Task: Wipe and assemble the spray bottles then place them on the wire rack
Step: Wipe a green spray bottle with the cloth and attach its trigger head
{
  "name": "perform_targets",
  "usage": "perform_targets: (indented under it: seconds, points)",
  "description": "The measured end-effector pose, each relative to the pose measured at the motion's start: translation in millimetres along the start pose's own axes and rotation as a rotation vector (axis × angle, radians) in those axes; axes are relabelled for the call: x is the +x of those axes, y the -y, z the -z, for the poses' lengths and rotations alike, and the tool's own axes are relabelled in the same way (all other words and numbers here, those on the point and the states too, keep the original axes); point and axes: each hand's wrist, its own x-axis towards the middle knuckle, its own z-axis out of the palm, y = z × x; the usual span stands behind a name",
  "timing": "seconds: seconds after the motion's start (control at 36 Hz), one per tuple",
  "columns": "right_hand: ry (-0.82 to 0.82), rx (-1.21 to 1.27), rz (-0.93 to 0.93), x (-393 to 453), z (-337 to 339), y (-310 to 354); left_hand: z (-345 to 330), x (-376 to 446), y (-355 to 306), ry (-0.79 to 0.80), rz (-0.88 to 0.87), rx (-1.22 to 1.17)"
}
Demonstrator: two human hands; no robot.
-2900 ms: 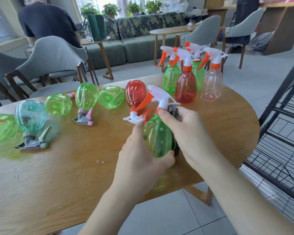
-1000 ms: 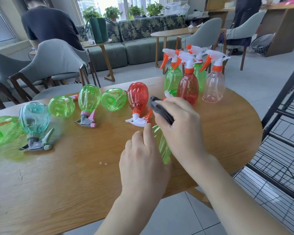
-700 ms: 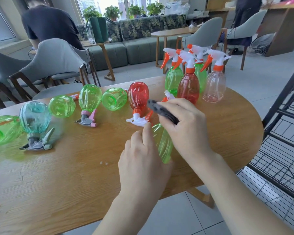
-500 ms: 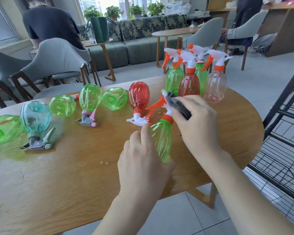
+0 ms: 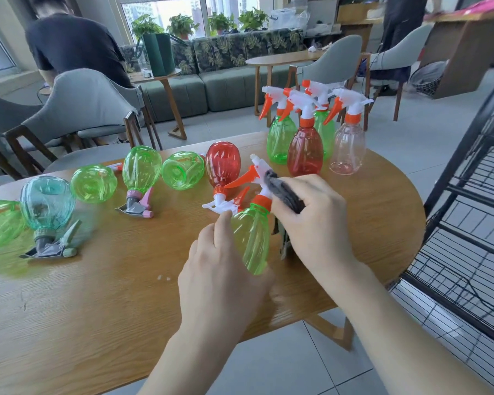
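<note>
My left hand [image 5: 223, 277] grips the body of a green spray bottle [image 5: 253, 238] that leans over the wooden table [image 5: 97, 303]. The bottle carries a white and orange trigger head [image 5: 253, 173]. My right hand [image 5: 314, 220] holds a dark grey cloth [image 5: 283, 192] against the neck and back of that head. Several assembled bottles stand at the far edge: a green one [image 5: 280, 138], a red one [image 5: 305, 149] and a clear one [image 5: 348, 146]. The black wire rack [image 5: 468, 218] stands to the right of the table.
Loose bottles lie along the table's left and middle: a red one [image 5: 223, 166], several green ones [image 5: 141, 169] and a teal one [image 5: 47, 203], some with trigger heads. Grey chairs [image 5: 77, 109] stand behind the table. A person [image 5: 69, 44] sits at the back left.
The bottle tipped from upright to leaning away. My right hand slid the cloth up from the body over the trigger head, then back toward the neck. My left hand kept its hold.
</note>
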Motion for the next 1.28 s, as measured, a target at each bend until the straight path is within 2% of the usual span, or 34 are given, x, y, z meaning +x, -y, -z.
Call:
perform_targets:
  seconds: [0.08, 0.22, 0.42, 0.47, 0.56, 0.69, 0.75, 0.86, 1.03, 1.17, 1.28]
  points:
    - [-0.064, -0.024, -0.022, 1, 1, -3, 0, -1, 0, -0.002, 0.009, -0.011]
    - [0.024, 0.048, 0.058, -9, -5, 4, 0, 4, 6, 0.016, 0.056, -0.078]
    - [-0.074, 0.005, -0.18, -5, 10, -16, 0, 3, -2, -0.006, 0.045, -0.107]
    - [-0.033, 0.086, -0.295, -6, 15, -22, -4, 4, -4, -0.011, 0.024, -0.12]
    - [-0.007, 0.348, -0.558, -8, 23, -30, -13, 8, -7, -0.008, -0.036, -0.153]
    - [-0.212, 0.797, -1.047, 0, 39, -42, -34, 18, -21, -0.013, -0.135, -0.206]
    - [-0.228, 0.967, -1.16, 2, 47, -51, -45, 23, -30, -0.006, -0.155, -0.24]
    - [-0.251, 1.071, -1.169, 2, 65, -69, -66, 40, -53, 0.051, -0.16, -0.389]
    - [-0.424, 0.87, -1.076, -1, 91, -92, -98, 73, -95, 0.126, -0.158, -0.521]
    - [-0.498, 0.787, -1.02, -5, 103, -109, -128, 96, -133, 0.141, -0.196, -0.54]
    - [-0.475, 0.735, -1.024, -9, 108, -121, -142, 111, -159, 0.144, -0.186, -0.58]
